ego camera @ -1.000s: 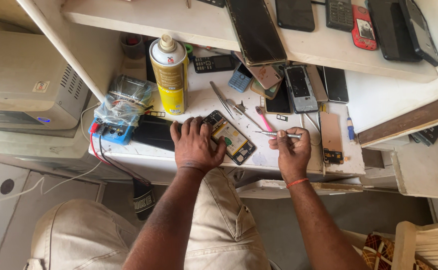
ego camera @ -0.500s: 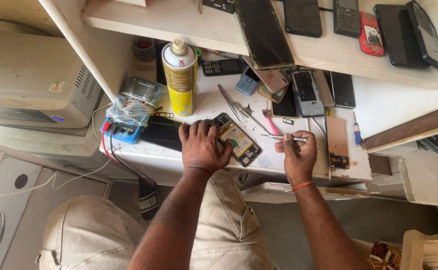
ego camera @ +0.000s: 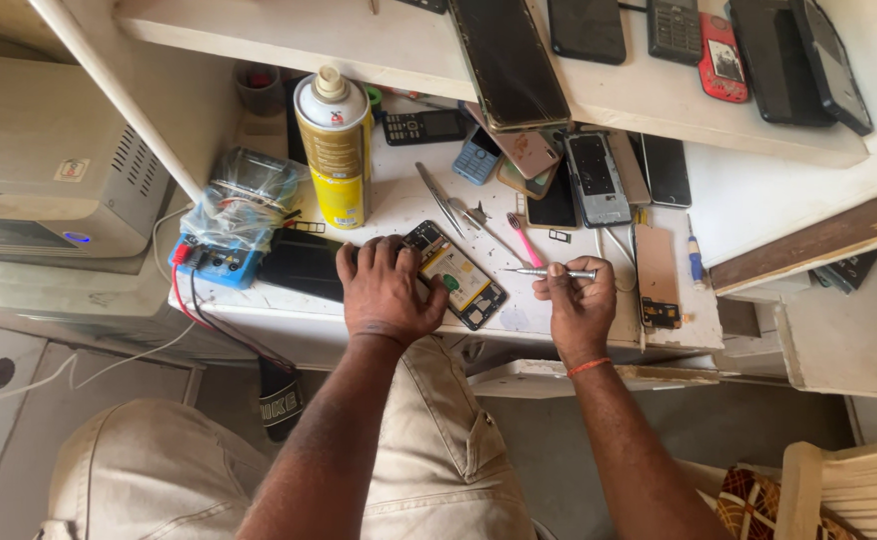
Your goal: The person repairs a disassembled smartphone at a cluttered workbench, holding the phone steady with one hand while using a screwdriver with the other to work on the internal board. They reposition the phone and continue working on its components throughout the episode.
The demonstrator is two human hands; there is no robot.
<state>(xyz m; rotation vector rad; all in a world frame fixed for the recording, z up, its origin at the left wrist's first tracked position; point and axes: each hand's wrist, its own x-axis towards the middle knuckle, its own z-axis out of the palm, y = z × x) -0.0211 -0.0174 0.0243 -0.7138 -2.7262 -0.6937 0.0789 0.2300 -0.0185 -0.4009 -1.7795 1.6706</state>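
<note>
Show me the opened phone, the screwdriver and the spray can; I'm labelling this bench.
opened phone (ego camera: 462,280), head view, on its exposed yellow-green inside.
screwdriver (ego camera: 537,271), head view, on its metal shaft.
spray can (ego camera: 337,160), head view, on its yellow body.

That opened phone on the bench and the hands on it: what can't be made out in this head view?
- Opened phone: its left end lies under the left hand.
- Screwdriver: its handle is buried in the right hand; the tip is too small to tell if it touches anything.
- Phones on the upper shelf: several are cut off by the top edge.
- Blue device: plastic wrap hides its top.
</note>
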